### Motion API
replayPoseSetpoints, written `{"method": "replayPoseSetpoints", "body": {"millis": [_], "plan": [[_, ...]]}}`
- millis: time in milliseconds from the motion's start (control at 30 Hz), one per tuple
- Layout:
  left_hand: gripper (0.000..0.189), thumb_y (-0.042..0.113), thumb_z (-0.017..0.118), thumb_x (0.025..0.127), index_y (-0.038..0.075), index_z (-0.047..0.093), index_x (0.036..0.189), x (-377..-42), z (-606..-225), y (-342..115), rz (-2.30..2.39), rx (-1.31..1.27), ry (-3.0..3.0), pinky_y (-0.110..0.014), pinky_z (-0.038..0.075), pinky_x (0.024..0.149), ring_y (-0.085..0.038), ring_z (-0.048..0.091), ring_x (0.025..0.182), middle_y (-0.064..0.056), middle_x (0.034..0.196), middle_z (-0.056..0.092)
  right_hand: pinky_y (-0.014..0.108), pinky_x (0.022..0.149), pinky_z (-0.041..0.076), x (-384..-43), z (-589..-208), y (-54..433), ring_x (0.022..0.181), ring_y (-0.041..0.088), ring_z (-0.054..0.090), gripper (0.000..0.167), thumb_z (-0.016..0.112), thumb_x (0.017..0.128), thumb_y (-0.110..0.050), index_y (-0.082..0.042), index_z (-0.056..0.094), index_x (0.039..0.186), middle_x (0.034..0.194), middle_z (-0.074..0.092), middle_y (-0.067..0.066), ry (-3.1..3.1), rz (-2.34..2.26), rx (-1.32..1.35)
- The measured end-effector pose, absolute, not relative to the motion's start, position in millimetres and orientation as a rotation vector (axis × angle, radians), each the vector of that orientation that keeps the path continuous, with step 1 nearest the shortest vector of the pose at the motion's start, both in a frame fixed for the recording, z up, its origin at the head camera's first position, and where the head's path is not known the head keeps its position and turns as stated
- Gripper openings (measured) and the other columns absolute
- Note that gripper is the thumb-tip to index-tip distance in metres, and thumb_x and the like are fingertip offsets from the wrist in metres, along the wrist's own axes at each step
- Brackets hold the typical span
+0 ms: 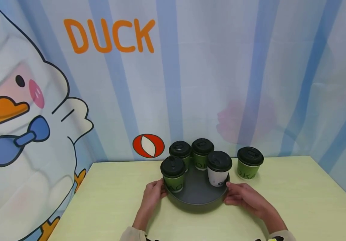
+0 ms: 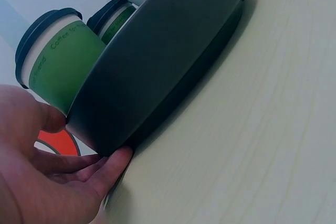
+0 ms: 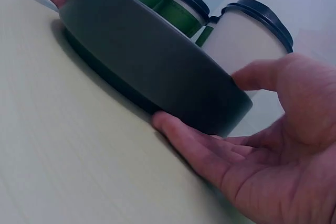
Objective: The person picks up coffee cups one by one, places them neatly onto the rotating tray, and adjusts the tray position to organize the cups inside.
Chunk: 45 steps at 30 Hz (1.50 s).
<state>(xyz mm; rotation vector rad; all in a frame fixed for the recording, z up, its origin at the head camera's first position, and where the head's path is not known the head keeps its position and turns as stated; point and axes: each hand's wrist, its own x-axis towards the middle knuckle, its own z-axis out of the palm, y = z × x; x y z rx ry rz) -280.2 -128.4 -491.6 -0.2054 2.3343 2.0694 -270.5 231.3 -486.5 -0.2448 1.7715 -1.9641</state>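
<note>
A round dark grey tray (image 1: 197, 197) with a raised side is held between both hands over the pale table. My left hand (image 1: 152, 196) grips its left edge, thumb at the rim and fingers low on the side, as the left wrist view shows. On the right edge, my right hand (image 1: 246, 197) holds it the same way. Three green paper cups with black lids stand on the tray: a front-left cup (image 1: 174, 183), a back-left cup (image 1: 186, 161) and a back cup (image 1: 200, 162). A white lidded cup (image 1: 217, 176) stands at its right. Whether the tray's base touches the table, I cannot tell.
Another green cup (image 1: 248, 170) with a black lid stands on the table (image 1: 305, 201), right of the tray and apart from it. Behind the table's back edge hangs a blue-striped cloth (image 1: 197, 83) printed with a duck and orange letters.
</note>
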Motion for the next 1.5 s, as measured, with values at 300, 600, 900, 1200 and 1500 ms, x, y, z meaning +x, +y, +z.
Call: {"method": "replayPoseSetpoints", "body": {"millis": [300, 600, 900, 1200, 1500], "plan": [[0.047, 0.027, 0.051, 0.108, -0.016, 0.062, 0.122, -278.0, -490.9, -129.9, 2.112, -0.21, 2.289, -0.032, 0.061, 0.08, -0.012, 0.066, 0.084, -0.011, 0.099, 0.069, 0.039, 0.088, 0.06, -267.7, -463.5, 248.4, 0.102, 0.03, 0.071, 0.056, 0.056, 0.109, -0.033, 0.019, 0.049, 0.129, 0.112, 0.069, 0.023, 2.105, -1.782, -0.211], [0.049, 0.029, 0.051, 0.108, -0.016, 0.062, 0.124, -279.5, -490.5, -129.9, 2.093, -0.216, 2.289, -0.032, 0.061, 0.08, -0.012, 0.066, 0.085, -0.012, 0.101, 0.069, 0.036, 0.078, 0.058, -252.0, -410.3, 275.8, 0.102, 0.034, 0.068, 0.041, 0.059, 0.107, -0.036, 0.0, 0.062, 0.126, 0.11, 0.072, 0.015, 3.07, -1.365, -0.218], [0.05, 0.03, 0.05, 0.109, -0.015, 0.062, 0.124, -279.3, -490.3, -130.3, 2.093, -0.195, 2.281, -0.036, 0.061, 0.084, -0.013, 0.068, 0.088, -0.013, 0.103, 0.071, 0.072, 0.101, 0.033, -282.5, -431.3, 279.1, 0.133, 0.054, 0.037, 0.08, 0.081, 0.091, -0.028, 0.003, 0.04, 0.152, 0.146, 0.041, 0.033, 3.46, -1.366, -0.327], [0.048, 0.03, 0.051, 0.109, -0.015, 0.064, 0.122, -281.3, -492.6, -129.9, 2.088, -0.179, 2.279, -0.035, 0.061, 0.083, -0.012, 0.068, 0.086, -0.011, 0.102, 0.072, 0.076, 0.104, 0.03, -309.7, -468.0, 277.6, 0.14, 0.057, 0.032, 0.104, 0.084, 0.088, -0.03, -0.004, 0.018, 0.164, 0.155, 0.031, 0.037, 3.266, -1.493, -0.261], [0.049, 0.031, 0.05, 0.109, -0.014, 0.064, 0.123, -278.9, -488.7, -131.7, 2.079, -0.205, 2.278, -0.034, 0.061, 0.084, -0.012, 0.069, 0.088, -0.012, 0.104, 0.072, 0.069, 0.101, 0.042, -314.0, -484.2, 262.2, 0.13, 0.052, 0.051, 0.087, 0.086, 0.087, -0.025, -0.01, 0.035, 0.156, 0.143, 0.051, 0.031, 3.321, -1.606, -0.149]]}}
